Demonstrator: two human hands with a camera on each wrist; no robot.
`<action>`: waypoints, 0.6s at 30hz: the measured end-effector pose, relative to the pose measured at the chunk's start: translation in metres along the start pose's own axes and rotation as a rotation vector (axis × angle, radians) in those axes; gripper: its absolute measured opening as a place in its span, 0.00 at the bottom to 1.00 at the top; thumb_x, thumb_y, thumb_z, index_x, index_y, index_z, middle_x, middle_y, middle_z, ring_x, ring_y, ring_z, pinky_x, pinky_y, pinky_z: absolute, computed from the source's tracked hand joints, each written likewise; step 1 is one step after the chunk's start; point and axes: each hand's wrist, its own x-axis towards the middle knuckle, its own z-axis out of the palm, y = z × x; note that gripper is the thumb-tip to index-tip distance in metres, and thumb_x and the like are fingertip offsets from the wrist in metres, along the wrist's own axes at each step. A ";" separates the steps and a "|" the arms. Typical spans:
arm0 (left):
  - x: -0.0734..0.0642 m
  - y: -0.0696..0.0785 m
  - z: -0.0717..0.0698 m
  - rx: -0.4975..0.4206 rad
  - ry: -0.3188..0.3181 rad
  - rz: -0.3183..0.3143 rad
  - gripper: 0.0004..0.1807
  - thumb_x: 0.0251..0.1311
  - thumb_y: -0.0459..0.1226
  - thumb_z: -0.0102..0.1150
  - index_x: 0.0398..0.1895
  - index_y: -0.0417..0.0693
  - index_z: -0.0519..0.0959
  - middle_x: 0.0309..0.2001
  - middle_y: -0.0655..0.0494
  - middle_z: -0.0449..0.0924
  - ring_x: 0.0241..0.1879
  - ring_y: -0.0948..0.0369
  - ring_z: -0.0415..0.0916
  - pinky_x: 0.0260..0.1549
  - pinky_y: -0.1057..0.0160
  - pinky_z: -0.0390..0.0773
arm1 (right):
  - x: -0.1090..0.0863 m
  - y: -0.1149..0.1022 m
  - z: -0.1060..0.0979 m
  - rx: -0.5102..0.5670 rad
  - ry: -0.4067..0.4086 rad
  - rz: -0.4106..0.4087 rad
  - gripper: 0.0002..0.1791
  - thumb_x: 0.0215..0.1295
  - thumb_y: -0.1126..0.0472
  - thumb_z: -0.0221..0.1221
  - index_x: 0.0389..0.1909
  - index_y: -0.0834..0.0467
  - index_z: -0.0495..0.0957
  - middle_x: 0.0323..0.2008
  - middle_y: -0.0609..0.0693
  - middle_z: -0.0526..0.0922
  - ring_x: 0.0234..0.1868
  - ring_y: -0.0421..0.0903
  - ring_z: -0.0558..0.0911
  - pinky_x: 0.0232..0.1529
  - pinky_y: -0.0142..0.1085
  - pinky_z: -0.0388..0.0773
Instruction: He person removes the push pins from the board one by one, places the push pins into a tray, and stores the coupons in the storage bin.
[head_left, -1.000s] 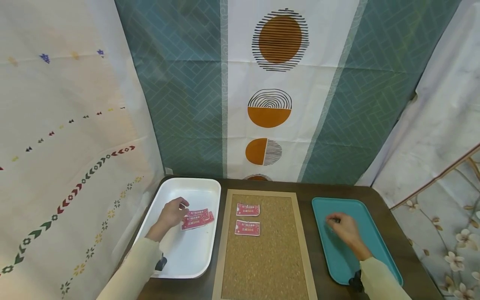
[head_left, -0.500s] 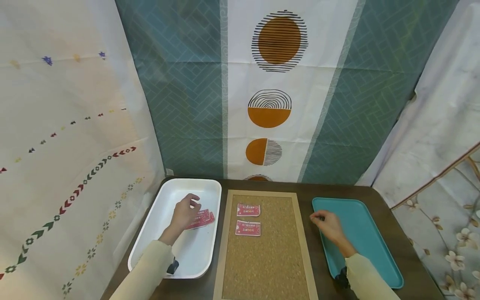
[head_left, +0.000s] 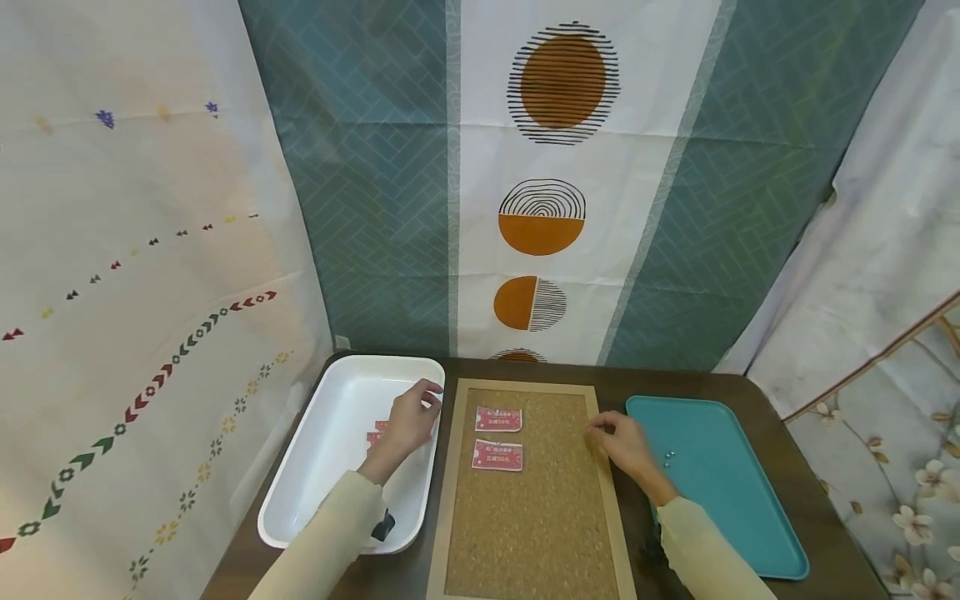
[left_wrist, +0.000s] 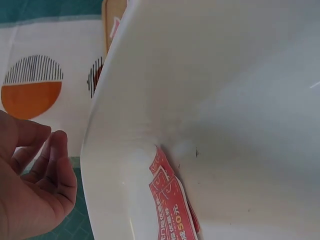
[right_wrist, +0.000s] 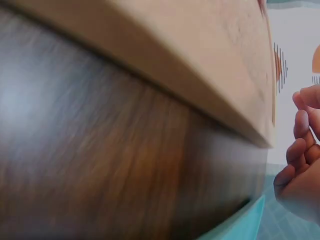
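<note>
My left hand [head_left: 408,417] hovers at the right side of the white tray [head_left: 300,500], fingers loosely curled, with nothing seen between them in the left wrist view. Below it, several red coupons [left_wrist: 175,210] lie overlapping in the tray, partly hidden by the hand in the head view. Over the right edge of the cork board [head_left: 532,517] is my right hand [head_left: 622,442], thumb and forefinger brought together; I cannot tell whether they pinch something small. An upper coupon [head_left: 498,419] and a lower coupon [head_left: 497,456] lie on the board's upper left.
A turquoise tray [head_left: 742,492] stands at the right, with a few tiny silvery pieces [head_left: 669,457] near its left edge. The dark wooden table [right_wrist: 115,150] shows between tray and board. Patterned curtains [head_left: 360,208] hang behind and at both sides.
My right hand has left the turquoise tray and moved left to the board's edge. My left hand has shifted right and slightly up, from beside the coupons to the tray's right side.
</note>
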 end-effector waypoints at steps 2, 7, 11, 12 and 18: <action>-0.001 0.004 0.005 0.001 -0.009 0.023 0.12 0.71 0.29 0.61 0.55 0.41 0.82 0.43 0.46 0.86 0.28 0.60 0.79 0.26 0.64 0.78 | 0.002 -0.003 0.005 0.004 -0.002 -0.008 0.04 0.68 0.65 0.67 0.40 0.61 0.88 0.37 0.52 0.87 0.35 0.44 0.79 0.36 0.36 0.76; 0.000 0.014 0.017 0.032 -0.068 0.105 0.13 0.70 0.28 0.61 0.56 0.38 0.81 0.44 0.46 0.85 0.35 0.59 0.81 0.30 0.63 0.81 | 0.007 -0.010 0.015 0.010 0.009 -0.016 0.03 0.66 0.67 0.69 0.38 0.62 0.88 0.33 0.51 0.86 0.32 0.43 0.77 0.34 0.35 0.74; -0.002 0.018 0.023 0.045 -0.104 0.133 0.14 0.70 0.28 0.61 0.56 0.36 0.80 0.44 0.47 0.84 0.40 0.56 0.81 0.35 0.60 0.82 | 0.010 -0.018 0.025 0.030 -0.010 -0.015 0.03 0.67 0.68 0.67 0.38 0.63 0.88 0.33 0.51 0.85 0.34 0.43 0.77 0.35 0.35 0.74; -0.003 0.019 0.024 0.045 -0.109 0.129 0.14 0.69 0.28 0.61 0.56 0.36 0.80 0.44 0.47 0.84 0.40 0.56 0.81 0.36 0.59 0.83 | 0.010 -0.020 0.028 0.035 -0.018 -0.014 0.03 0.67 0.68 0.67 0.38 0.62 0.88 0.33 0.51 0.85 0.34 0.43 0.77 0.35 0.35 0.75; -0.008 0.019 0.030 0.040 -0.137 0.088 0.15 0.69 0.27 0.61 0.56 0.35 0.80 0.49 0.43 0.82 0.46 0.51 0.82 0.42 0.54 0.85 | 0.013 -0.034 0.045 0.083 -0.050 -0.003 0.03 0.66 0.69 0.66 0.37 0.63 0.88 0.33 0.50 0.85 0.34 0.43 0.77 0.37 0.35 0.75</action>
